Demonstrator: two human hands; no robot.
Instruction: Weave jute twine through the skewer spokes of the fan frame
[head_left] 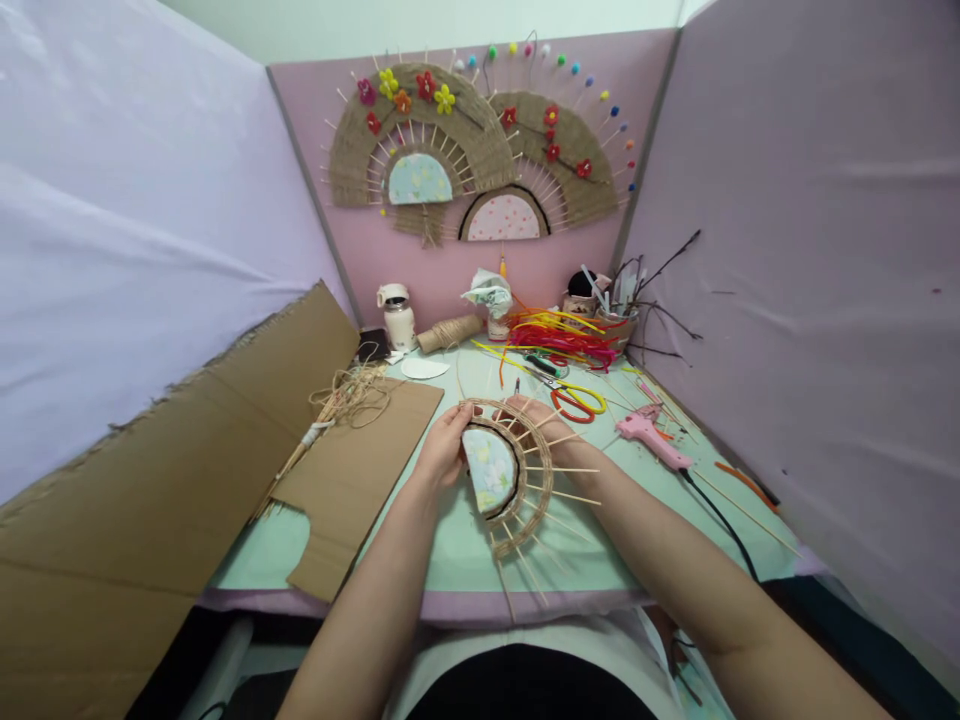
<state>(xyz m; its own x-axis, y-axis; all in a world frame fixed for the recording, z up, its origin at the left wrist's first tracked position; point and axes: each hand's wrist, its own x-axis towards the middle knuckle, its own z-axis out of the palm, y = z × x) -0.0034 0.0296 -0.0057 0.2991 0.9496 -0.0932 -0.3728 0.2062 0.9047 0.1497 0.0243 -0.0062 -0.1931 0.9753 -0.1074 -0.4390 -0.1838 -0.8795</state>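
Our left hand (451, 440) pinches the fan (491, 472) by its upper corner, and our right hand (537, 418) holds it from behind, above the tabletop (463, 572) near its front edge. The glue gun (651, 438) lies toward the right edge.

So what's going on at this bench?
A person is handling a small half-round fan: left hand holding its upper left end, right hand at the top, partly behind the sticks. Twine runs around the sticks in a band, and their outer ends are bare. The pink glue gun lies on the table to the right, out of hand. Two bigger, decorated fans hang behind.
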